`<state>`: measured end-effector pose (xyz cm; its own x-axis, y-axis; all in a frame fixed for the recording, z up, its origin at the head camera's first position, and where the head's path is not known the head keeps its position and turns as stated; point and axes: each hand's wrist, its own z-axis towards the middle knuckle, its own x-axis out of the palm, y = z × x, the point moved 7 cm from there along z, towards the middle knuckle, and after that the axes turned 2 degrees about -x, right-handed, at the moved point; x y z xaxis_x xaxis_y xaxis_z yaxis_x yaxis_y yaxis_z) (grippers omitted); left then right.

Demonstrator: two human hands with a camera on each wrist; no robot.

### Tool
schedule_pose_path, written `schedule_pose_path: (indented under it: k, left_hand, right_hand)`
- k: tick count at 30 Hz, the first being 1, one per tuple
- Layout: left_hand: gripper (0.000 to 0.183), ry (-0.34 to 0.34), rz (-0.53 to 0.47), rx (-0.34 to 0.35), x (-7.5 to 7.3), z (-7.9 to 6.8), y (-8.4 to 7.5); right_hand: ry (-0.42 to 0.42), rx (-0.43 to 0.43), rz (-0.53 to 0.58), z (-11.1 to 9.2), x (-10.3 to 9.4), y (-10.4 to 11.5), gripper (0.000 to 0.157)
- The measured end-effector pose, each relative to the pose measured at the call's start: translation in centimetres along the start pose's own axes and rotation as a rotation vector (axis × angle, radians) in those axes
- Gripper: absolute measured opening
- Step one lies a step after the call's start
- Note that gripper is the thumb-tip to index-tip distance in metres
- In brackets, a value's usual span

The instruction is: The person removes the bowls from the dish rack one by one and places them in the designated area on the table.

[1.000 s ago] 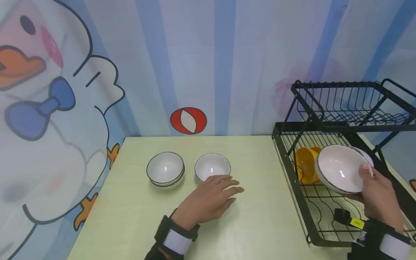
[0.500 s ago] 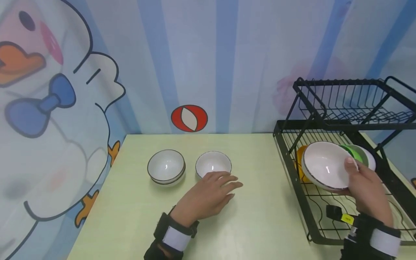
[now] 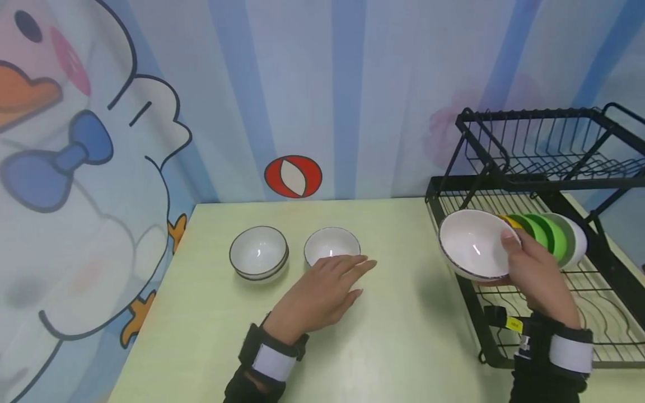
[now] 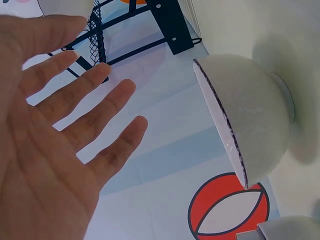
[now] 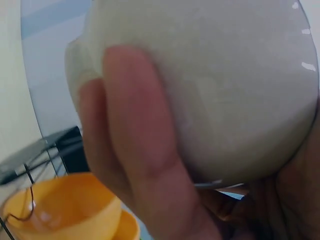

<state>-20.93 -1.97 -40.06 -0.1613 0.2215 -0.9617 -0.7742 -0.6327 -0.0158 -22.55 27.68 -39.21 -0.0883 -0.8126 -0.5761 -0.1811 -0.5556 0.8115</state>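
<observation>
My right hand (image 3: 541,274) grips a white bowl (image 3: 473,246) with a dark rim, thumb at the rim and fingers under it, above the left edge of the black dish rack (image 3: 468,313). In the right wrist view the fingers (image 5: 142,115) press against the outside of the bowl. My left hand (image 3: 319,294) is held with fingers spread, holding nothing, just in front of a single white bowl (image 3: 330,242) on the table. The left wrist view shows a gap between that hand and the bowl (image 4: 245,120). Left of it stand stacked white bowls (image 3: 258,252).
Yellow, green and white bowls stand on edge in a row on the rack's lower tier, among them a green bowl (image 3: 554,235) and a white bowl (image 3: 574,240). The rack's upper tier (image 3: 559,145) overhangs them. A patterned wall (image 3: 393,101) closes off the back of the table (image 3: 398,347).
My right hand has carried the white bowl leftward from over the rack to its left edge, uncovering the green bowls. My left hand has hardly moved.
</observation>
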Motion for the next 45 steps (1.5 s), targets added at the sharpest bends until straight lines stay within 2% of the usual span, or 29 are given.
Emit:
schedule_pose_path:
  k: [7, 11, 24, 32, 45]
  left_hand:
    - [0.051, -0.055, -0.002, -0.011, -1.0, -0.1, 0.9]
    - [0.052, -0.082, -0.014, -0.022, -1.1, -0.4, 1.3]
    - [0.055, -0.087, 0.016, -0.079, -1.3, -1.0, 2.3]
    - [0.060, -0.088, 0.032, -0.083, -1.3, -0.9, 2.6]
    - [0.061, -0.143, 0.022, -0.079, -1.9, -1.1, 2.8]
  right_hand:
    - [0.025, -0.056, 0.029, 0.0, 1.4, 1.7, 0.071]
    - [0.016, -0.090, 0.002, -0.4, 2.0, 2.5, 0.070]
    - [0.111, -0.169, 0.089, -0.4, 5.2, 4.8, 0.064]
    - [0.137, -0.263, 0.105, -0.6, 7.4, 6.4, 0.054]
    - [0.229, -0.310, 0.191, -0.8, 10.9, 7.8, 0.059]
